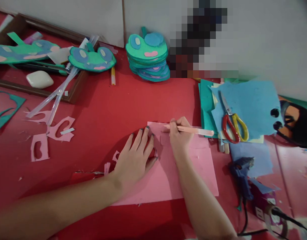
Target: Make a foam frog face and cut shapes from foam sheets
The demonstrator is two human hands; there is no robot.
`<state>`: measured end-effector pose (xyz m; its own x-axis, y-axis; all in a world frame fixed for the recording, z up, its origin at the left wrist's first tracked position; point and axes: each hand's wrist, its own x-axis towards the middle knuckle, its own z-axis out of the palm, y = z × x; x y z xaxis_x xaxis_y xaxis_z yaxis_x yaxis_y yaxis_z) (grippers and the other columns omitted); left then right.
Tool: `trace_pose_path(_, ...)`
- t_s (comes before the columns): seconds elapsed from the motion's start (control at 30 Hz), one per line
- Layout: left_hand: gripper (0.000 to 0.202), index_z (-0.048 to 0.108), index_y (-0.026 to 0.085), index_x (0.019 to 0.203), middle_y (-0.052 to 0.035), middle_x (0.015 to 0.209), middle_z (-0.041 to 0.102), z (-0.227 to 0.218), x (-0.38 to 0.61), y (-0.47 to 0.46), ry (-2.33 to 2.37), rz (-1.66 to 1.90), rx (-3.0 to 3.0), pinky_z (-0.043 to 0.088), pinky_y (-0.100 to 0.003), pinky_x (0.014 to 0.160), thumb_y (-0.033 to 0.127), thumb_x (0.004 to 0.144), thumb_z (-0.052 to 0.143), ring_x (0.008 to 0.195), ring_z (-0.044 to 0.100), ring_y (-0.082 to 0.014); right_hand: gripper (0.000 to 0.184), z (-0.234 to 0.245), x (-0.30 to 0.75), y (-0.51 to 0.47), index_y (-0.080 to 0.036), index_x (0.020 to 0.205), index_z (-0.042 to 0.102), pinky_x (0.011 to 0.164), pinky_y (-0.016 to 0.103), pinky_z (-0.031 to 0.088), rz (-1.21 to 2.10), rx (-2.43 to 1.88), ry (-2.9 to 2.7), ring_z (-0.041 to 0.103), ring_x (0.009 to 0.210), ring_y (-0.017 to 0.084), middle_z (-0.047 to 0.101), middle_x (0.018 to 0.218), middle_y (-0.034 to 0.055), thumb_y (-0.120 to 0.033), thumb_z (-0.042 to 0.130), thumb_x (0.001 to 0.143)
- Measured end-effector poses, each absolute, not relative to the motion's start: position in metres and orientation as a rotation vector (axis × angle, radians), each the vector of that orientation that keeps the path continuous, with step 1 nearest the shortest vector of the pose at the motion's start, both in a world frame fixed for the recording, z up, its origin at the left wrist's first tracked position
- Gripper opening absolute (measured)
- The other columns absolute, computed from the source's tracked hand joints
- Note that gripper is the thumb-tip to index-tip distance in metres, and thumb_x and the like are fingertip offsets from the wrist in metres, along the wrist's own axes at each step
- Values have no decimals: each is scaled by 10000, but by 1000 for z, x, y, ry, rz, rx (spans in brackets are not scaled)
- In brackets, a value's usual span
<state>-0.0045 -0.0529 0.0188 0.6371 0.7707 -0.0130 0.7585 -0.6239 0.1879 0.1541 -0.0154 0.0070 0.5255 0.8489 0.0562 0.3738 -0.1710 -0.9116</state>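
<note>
On the red table (113,110), toward its near edge, lies a pink sheet (163,183), its left edge pressed down by the left hand (134,160) (fingers spread flat, gripping nothing), while the right hand (179,135) pinches a pink pencil (195,130) over the sheet's far edge.

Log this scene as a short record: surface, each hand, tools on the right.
surface: red tabletop
left hand: flat, fingers spread, on pink foam sheet
right hand: holds pale pink pencil, tip on that sheet
tools: red-and-yellow-handled scissors on blue paper sheet; blue glue gun
back: stack of green and blue foam cutouts
</note>
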Motion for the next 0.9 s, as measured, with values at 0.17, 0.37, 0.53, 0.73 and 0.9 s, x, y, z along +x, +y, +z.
trace_pose_path(0.17,532,417,58,1327,-193,1427,354,18,-4,-53,1264,116,2678,342,-489,1026,380,910,343,1297,355,-337,298,7,155,-15,-222,551,309,374,185,419,635,-1726,-1011,604,440,124,426,433,-86,-211,500,779)
trace_pose_path(0.37,535,410,59,1332,-193,1434,342,18,-5,-54,1262,105,2692,335,-485,1032,384,914,325,1305,343,-335,300,7,155,-16,-219,542,332,385,189,442,674,-1698,-1003,597,438,120,428,428,-83,-197,515,778)
trace_pose_path(0.53,543,391,65,1345,-188,1442,328,19,-5,-53,1262,71,2681,319,-485,1043,387,913,322,1315,328,-331,318,5,157,-16,-227,568,348,388,211,430,620,-1637,-888,494,352,97,381,383,-98,-291,528,821)
trace_pose_path(0.73,531,408,50,1326,-217,1413,365,20,-4,-54,1274,78,2703,321,-487,1038,372,909,344,1310,334,-337,319,8,151,-18,-219,615,380,394,203,368,676,-1610,-984,440,359,74,413,415,-89,-386,506,855)
trace_pose_path(0.9,503,426,47,1310,-219,1387,403,20,-5,-56,1285,71,2711,325,-490,1034,342,916,320,1303,345,-338,292,10,144,-20,-215,630,407,417,202,364,820,-1596,-1193,462,381,72,476,433,-78,-362,556,833)
